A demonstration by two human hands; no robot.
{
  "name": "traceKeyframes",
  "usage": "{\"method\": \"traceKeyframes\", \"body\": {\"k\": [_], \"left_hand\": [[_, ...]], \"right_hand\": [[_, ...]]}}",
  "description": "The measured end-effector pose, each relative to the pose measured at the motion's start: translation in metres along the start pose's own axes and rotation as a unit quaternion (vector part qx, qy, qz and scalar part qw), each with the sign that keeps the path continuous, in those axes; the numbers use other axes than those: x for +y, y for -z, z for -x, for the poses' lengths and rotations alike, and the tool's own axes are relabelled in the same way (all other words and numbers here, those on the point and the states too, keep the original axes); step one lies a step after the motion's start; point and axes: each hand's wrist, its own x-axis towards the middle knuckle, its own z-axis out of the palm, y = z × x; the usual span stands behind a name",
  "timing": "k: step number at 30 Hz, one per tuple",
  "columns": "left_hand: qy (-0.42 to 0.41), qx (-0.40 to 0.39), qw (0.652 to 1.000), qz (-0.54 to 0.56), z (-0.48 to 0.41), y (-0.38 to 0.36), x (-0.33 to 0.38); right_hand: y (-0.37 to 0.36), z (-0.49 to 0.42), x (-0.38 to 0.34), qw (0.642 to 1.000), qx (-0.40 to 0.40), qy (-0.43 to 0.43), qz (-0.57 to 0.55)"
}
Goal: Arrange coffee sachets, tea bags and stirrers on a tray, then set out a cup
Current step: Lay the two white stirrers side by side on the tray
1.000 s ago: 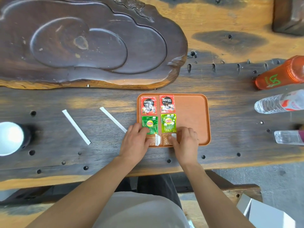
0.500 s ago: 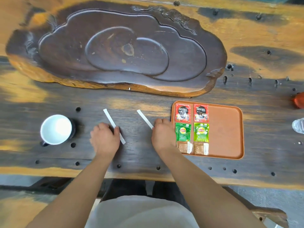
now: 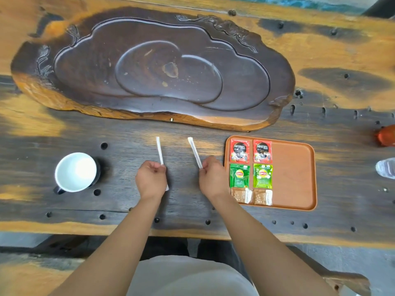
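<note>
Facing Nescafé sachets [image 3: 250,151], Lipton bags [image 3: 251,175]

Far right of the right hand [image 3: 211,178], an orange bottle [image 3: 386,136] and a clear bottle [image 3: 386,170] are cut off by the frame edge. The left hand [image 3: 151,180] hides the middle of its stirrer [image 3: 159,151]. Print on the brown sachets [image 3: 241,195] is too small to read.

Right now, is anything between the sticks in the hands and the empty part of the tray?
Yes: the packets fill the tray's left side. The stirrers must pass over them to reach the bare right half.
</note>
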Motion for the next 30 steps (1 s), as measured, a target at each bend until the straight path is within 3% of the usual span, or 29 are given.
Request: {"method": "traceKeyframes", "body": {"k": [3,6,13,17,25,30], "left_hand": [[-0.024,-0.074,0.995,0.061,0.019,-0.014,0.009],[-0.044,-0.157,0.985,0.051,0.046,-0.040,0.024],[-0.109,-0.259,0.959,-0.016,0.119,-0.129,0.064],[-0.143,-0.295,0.943,-0.054,0.152,-0.184,0.075],[-0.204,-0.254,0.927,-0.184,0.184,-0.259,0.086],[-0.254,-0.226,0.900,-0.272,0.188,-0.272,0.090]], "right_hand": [[0.026,0.007,0.014,0.993,0.045,-0.025,-0.108],[0.062,0.013,0.045,0.982,0.089,-0.059,-0.156],[0.146,0.016,0.155,0.968,0.132,-0.174,-0.119],[0.176,0.012,0.202,0.968,0.119,-0.203,-0.081],[0.192,-0.010,0.234,0.982,0.059,-0.178,-0.038],[0.193,-0.016,0.240,0.992,0.053,-0.112,0.029]]}}
